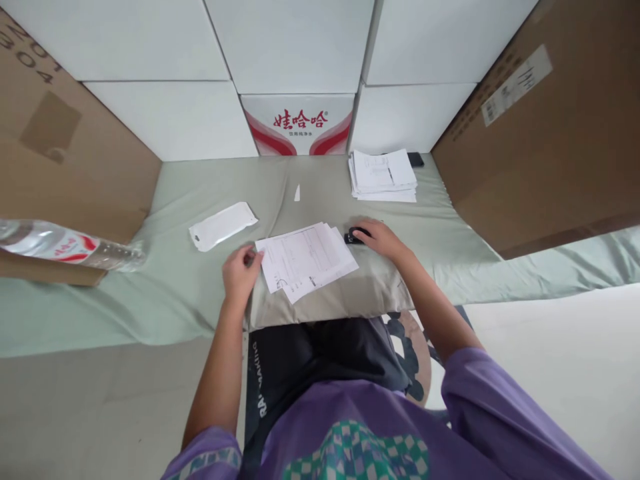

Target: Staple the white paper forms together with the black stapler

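Two bare hands work over a small sheaf of printed forms lying on a pale green cloth. Our left hand has its fingers curled closed on the left edge of that sheaf, thumb and forefinger pinching the paper. Our right hand rests just off the sheaf's right corner, its fingers bent over a small black object, touching it; we cannot tell whether they truly grip it or what it is. Beyond the right fingers lies a taller stack of papers with a dark phone-like thing at its far corner. Beyond the left fingers sits a white pouch, and well out to their left a clear water bottle lies on its side.
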The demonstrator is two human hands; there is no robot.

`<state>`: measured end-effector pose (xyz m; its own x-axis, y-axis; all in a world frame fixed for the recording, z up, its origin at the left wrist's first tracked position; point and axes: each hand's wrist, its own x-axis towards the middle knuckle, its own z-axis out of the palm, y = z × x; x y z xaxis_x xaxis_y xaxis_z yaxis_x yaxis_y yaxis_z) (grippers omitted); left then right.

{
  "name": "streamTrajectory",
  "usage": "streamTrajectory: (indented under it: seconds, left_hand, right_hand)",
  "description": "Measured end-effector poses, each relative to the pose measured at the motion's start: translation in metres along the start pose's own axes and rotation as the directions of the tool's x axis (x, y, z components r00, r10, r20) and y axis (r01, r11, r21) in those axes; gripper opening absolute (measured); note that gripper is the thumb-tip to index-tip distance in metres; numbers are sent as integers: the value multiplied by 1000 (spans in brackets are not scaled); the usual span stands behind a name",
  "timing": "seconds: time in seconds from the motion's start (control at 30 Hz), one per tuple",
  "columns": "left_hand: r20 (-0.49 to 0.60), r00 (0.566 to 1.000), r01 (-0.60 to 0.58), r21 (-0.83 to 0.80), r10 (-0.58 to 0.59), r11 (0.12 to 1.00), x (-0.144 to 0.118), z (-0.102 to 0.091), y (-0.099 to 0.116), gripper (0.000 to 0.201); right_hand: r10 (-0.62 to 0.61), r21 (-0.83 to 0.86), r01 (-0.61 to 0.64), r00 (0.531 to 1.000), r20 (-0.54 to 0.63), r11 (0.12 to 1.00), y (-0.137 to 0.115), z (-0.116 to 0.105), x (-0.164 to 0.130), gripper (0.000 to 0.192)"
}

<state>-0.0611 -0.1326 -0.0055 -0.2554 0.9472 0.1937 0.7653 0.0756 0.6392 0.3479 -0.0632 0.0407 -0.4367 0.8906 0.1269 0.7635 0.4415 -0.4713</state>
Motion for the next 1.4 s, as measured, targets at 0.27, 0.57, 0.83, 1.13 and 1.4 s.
streamTrajectory:
  seconds: [0.27, 0.57, 0.83, 1.13, 1.4]
  left_hand:
    - [187, 971, 110, 213, -151, 971, -5, 2, 45, 62]
    - [157, 974, 144, 132, -164, 981, -27, 5, 56, 69]
    - [58, 976, 209, 52, -211, 977, -49, 13, 87, 84]
    - [328, 848, 529, -570, -417, 629, -60, 23, 76, 37]
    - [241, 958, 283, -722, -153, 632, -73, 14, 63, 43]
  right_hand:
    - [159, -20, -165, 972, -175, 986, -8, 19, -8, 43]
    - [198, 54, -208, 770, -606, 977, -40, 32, -47, 30]
    - [259, 161, -211, 879, -401, 964, -82, 87, -73, 33]
    - [401, 412, -256, 859, -317, 874, -86, 93, -67, 39]
    - [351, 618, -123, 899, -262, 777, -69, 80, -67, 68]
